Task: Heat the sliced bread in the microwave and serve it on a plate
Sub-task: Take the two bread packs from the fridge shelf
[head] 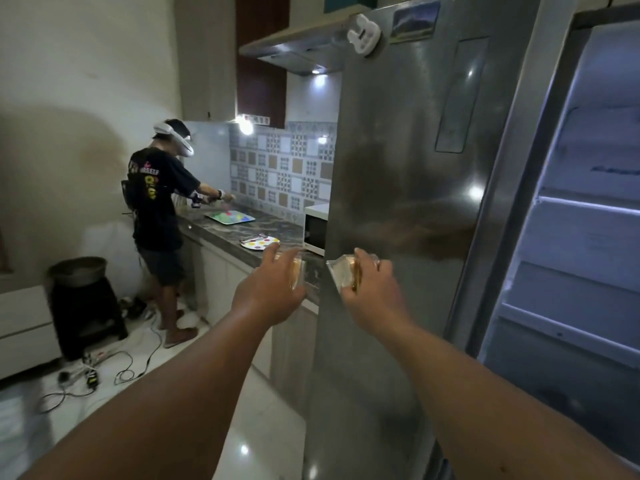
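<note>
One tall steel fridge [408, 202] fills the right half of the view, its single door [571, 188] swung wide on the far right with pale shelves inside. Two magnets on the steel up top — a white one [363, 34] and a picture one [414, 20]. One dark stone counter [242, 233] runs along the left wall, one range hood [298, 53] above it with lights on. One other person [159, 202] stands at the far end of that counter, back turned, headset on, arms out over one green tray [230, 217]. On the floor beside them, one black stool [86, 306] with one metal pan [77, 270] on top, cables trailing nearby. One white microwave [316, 230] peeks out from behind the fridge edge, sitting on the counter. Just in front of it, one spotted plate [260, 242], nothing on it yet. Now the two hands, both raised ahead: left hand [270, 289] curled round one wrapped slice of bread [297, 271], right hand [372, 289] clamped on a second bread slice in clear wrap [346, 271] — two pieces, one per hand, held near the counter's end and in front of the fridge, apart from each other.
</note>
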